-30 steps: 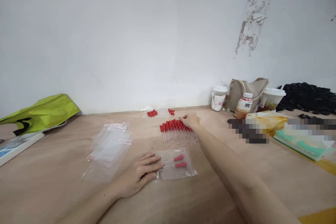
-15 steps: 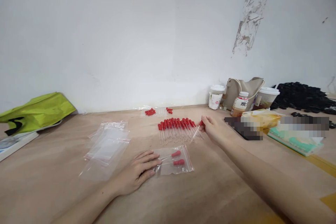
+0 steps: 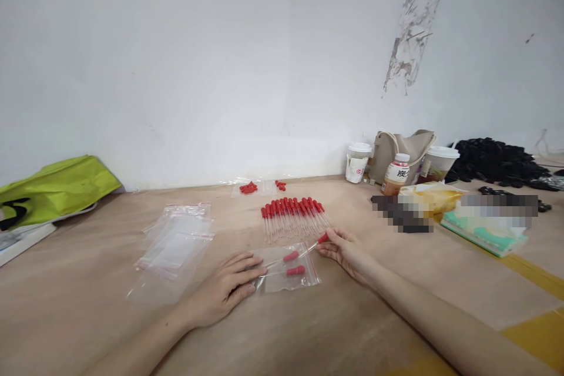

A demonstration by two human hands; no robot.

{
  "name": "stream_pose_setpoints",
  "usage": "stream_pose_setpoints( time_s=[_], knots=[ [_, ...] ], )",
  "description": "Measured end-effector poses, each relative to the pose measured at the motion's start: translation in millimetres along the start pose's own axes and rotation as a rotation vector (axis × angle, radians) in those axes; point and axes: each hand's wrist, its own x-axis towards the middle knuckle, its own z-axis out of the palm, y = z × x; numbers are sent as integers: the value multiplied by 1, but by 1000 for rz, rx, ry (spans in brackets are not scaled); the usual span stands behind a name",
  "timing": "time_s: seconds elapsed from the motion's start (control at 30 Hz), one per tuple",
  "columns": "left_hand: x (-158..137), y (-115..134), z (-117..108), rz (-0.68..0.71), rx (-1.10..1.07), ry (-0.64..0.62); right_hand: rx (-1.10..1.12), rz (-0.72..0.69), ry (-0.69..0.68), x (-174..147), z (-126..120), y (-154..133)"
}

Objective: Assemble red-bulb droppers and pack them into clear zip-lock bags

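Note:
My left hand [image 3: 231,285] lies with fingers stretched over the closed end of a clear zip bag [image 3: 275,283]. Inside that bag are two droppers with red bulbs [image 3: 295,270], their glass tips partly under my fingers. My right hand [image 3: 346,251] is closed on the red bulb of another dropper [image 3: 323,238]. Its glass tube points left, over the bag's red-striped mouth; whether the tip is inside or above it I cannot tell. Behind the bag lies a row of droppers [image 3: 293,208], red bulbs toward the wall.
Flat zip bags [image 3: 176,247] are stacked at left, near a yellow-green bag [image 3: 61,185]. Loose red bulbs [image 3: 249,188] lie on plastic by the wall. At right stand a paper cup [image 3: 358,163], a bottle [image 3: 395,175], a beige bag [image 3: 383,155] and a tissue pack [image 3: 480,234].
My right hand has moved from the right end of the dropper row toward me and left, bringing the held dropper to the bag's mouth. My left hand stays on the bag.

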Motion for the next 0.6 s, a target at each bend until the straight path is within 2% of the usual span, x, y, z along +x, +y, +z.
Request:
stream_pose_setpoints(
  time_s=[0.27,0.5,0.6],
  knots=[
    [0,0,0,26,40,5,-494,-93,-220,-2,-5,-1],
    [1,1,-1,23,59,8,-541,-168,-269,0,15,12],
    [1,1,-1,19,66,1,-555,-240,-264,7,19,23]
  ],
)
